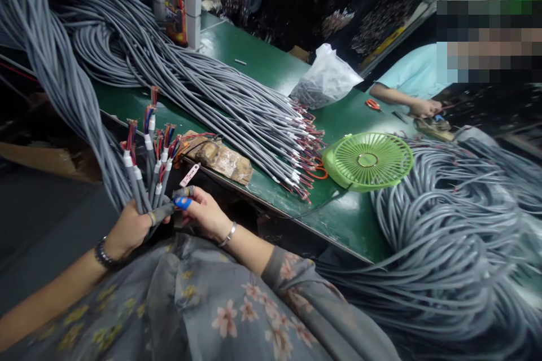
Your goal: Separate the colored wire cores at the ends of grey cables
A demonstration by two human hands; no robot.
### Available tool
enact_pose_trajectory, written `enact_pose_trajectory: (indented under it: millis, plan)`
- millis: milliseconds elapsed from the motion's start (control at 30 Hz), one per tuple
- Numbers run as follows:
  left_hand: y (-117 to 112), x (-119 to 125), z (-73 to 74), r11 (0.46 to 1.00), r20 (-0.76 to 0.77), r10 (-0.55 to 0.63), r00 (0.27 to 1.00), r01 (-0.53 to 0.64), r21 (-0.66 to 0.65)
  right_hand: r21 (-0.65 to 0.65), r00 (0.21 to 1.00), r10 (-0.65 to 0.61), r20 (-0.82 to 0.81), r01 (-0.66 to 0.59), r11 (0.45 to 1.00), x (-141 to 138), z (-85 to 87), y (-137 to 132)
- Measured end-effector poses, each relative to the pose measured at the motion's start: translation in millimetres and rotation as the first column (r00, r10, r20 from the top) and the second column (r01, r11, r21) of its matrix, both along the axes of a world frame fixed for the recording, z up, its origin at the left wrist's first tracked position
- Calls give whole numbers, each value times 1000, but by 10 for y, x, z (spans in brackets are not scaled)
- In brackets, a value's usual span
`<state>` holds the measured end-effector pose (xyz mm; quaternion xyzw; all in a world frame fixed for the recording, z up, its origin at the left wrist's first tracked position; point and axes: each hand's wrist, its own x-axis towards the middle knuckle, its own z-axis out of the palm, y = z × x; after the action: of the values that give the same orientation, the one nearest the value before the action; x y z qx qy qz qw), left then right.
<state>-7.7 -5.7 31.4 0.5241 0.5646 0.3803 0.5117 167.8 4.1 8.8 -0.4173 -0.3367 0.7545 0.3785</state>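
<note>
My left hand (129, 229) is closed around a bundle of grey cables (139, 187). Their ends point up, with white sleeves and thin red, blue and brown wires fanning out. Close beside it, my right hand (207, 215) has its fingers pinched together near my left fingertips; what lies between them is too small to make out. Blue tape wraps the right thumb, and grey covers sit on fingers of both hands. Just above the right hand, a pink-white tag (189, 175) hangs by the table edge.
On the green table (249, 39) lie a long bundle of grey cables (220, 96), a taped wooden block (220, 159), a green fan (367, 161) and a plastic bag (324, 76). Coiled cables (449, 237) fill the right. Across the table, a person's hands (424, 108) work beside orange-handled cutters (373, 104).
</note>
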Motion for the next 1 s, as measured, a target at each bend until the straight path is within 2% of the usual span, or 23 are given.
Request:
enact_pose_trajectory:
  millis: [167, 400, 500, 600, 700, 867, 933, 1000]
  plan:
    - [11, 1, -13, 998, -10, 6, 1000, -7, -66, 14, 998, -59, 10, 59, 998, -48, -21, 43]
    - [-2, 39, 66, 996, -30, 79, 996, -80, -25, -42, 994, -103, -32, 101, 994, -90, -82, 13]
    - [-17, 34, 102, 996, -48, 81, 996, -82, -30, -103, 981, -187, -60, 180, 978, -38, -104, 33]
    - [-24, 2, 159, 995, 12, 79, 997, -78, -64, -153, 961, -266, -74, 253, 955, 66, -117, 84]
    - [8, -21, 241, 991, 93, 32, 995, -19, -132, -168, 973, -210, -95, 192, 967, 154, -92, 154]
    - [118, 28, 323, 974, 166, -87, 982, 118, -192, -98, 985, 25, -169, -42, 994, 145, -12, 304]
    - [157, 56, 310, 970, 178, -109, 978, 144, -198, -40, 987, 20, -157, -27, 999, 97, -24, 343]
    - [189, 76, 280, 967, 197, -124, 973, 163, -196, 24, 994, -80, -77, 82, 996, 42, -67, 358]
